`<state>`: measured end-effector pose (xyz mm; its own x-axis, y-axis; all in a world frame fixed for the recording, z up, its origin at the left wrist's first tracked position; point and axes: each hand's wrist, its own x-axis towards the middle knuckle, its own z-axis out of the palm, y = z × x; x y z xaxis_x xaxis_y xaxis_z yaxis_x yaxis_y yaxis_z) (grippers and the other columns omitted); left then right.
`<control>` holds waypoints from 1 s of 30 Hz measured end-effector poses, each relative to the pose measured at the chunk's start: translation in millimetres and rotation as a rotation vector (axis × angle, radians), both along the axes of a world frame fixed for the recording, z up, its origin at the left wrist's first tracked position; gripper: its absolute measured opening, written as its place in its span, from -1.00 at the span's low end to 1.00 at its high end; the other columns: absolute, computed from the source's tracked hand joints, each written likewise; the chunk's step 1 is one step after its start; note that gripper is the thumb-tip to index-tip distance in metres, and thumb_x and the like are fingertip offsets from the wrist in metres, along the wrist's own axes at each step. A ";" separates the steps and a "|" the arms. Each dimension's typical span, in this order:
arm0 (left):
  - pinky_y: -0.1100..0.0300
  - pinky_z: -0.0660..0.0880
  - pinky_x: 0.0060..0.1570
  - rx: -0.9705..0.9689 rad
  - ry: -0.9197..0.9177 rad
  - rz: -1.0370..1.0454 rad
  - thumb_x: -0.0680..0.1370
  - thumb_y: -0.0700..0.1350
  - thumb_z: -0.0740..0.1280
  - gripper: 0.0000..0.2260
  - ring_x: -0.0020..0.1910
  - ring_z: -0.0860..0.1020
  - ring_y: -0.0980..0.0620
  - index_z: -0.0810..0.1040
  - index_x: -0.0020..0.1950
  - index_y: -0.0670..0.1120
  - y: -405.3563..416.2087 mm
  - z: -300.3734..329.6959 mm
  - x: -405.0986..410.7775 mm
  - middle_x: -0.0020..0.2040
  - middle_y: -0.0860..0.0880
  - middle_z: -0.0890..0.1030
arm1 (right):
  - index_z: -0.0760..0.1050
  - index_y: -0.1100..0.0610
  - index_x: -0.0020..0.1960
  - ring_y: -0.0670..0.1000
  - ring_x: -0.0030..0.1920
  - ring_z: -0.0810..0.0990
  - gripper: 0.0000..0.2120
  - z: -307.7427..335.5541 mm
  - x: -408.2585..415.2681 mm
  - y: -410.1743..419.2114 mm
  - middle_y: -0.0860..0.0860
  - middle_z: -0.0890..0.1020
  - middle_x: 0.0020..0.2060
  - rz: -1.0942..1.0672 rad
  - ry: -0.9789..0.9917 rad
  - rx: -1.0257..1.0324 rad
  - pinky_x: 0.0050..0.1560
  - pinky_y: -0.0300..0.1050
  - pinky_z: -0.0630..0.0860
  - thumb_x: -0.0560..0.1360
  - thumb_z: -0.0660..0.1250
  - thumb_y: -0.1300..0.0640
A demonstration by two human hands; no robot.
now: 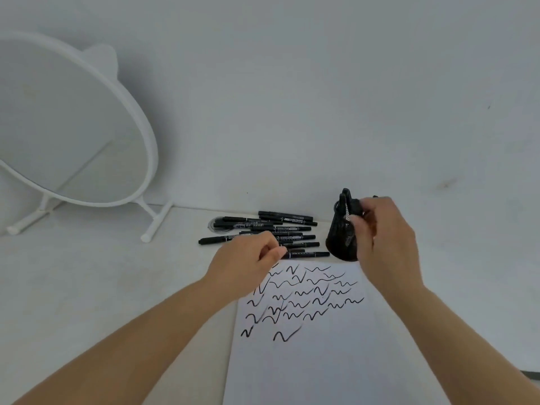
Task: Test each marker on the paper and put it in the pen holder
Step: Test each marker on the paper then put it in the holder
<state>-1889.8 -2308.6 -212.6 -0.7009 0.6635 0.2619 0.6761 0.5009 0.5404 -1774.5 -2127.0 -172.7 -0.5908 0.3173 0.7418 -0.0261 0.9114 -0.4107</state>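
Right hand [382, 229]: fingers curled, pinching a black marker [358, 207] at the mouth of the black mesh pen holder [340, 238] | Left hand [248, 260]: fingertips pinched on a marker in the loose pile [280, 229], just left of holder | Paper [321, 346]: covered in black squiggles, directly below both hands

Both forearms bare, stretched forward. Left hand [248, 258] low, palm down, fingers curled in a pinch. Right hand [382, 229] raised higher, fingers curled, thumb side toward the left.
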 end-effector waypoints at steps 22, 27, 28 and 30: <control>0.08 0.42 0.00 -0.279 0.098 0.340 0.57 -0.03 0.18 -0.78 0.17 0.42 -0.02 0.48 0.19 0.05 0.2 -46.4 -133.8 0.14 0.01 0.50 | 0.44 0.00 0.14 0.09 -0.11 0.54 -0.79 -11.2 -43.6 68.0 -0.01 0.60 -0.15 -0.189 -0.171 -0.425 -0.13 -0.13 0.33 0.52 0.24 0.19; 0.07 0.41 0.00 -0.284 0.086 0.323 0.57 -0.05 0.20 -0.79 0.15 0.43 -0.04 0.50 0.16 0.00 1.7 -47.8 -137.6 0.11 -0.03 0.51 | 0.46 0.04 0.17 0.16 -0.02 0.53 -0.79 -16.9 -45.4 63.0 0.09 0.63 -0.05 -0.294 -0.362 -0.219 -0.07 -0.02 0.43 0.56 0.18 0.14; 0.08 0.41 0.00 -0.286 0.077 0.311 0.56 -0.06 0.21 -0.79 0.14 0.44 -0.05 0.51 0.17 -0.02 2.0 -47.3 -138.8 0.11 -0.04 0.51 | 0.45 0.04 0.18 0.15 -0.04 0.52 -0.78 -17.8 -45.7 62.5 0.09 0.63 -0.06 -0.309 -0.379 -0.190 -0.10 -0.04 0.41 0.56 0.17 0.13; 0.10 0.40 0.00 -0.296 0.072 0.287 0.56 -0.09 0.23 -0.79 0.12 0.46 -0.07 0.51 0.18 -0.04 2.6 -45.9 -141.0 0.11 -0.06 0.50 | 0.43 0.05 0.19 0.14 -0.06 0.52 -0.78 -17.7 -46.0 62.0 0.08 0.62 -0.06 -0.328 -0.396 -0.165 -0.15 -0.07 0.36 0.57 0.16 0.12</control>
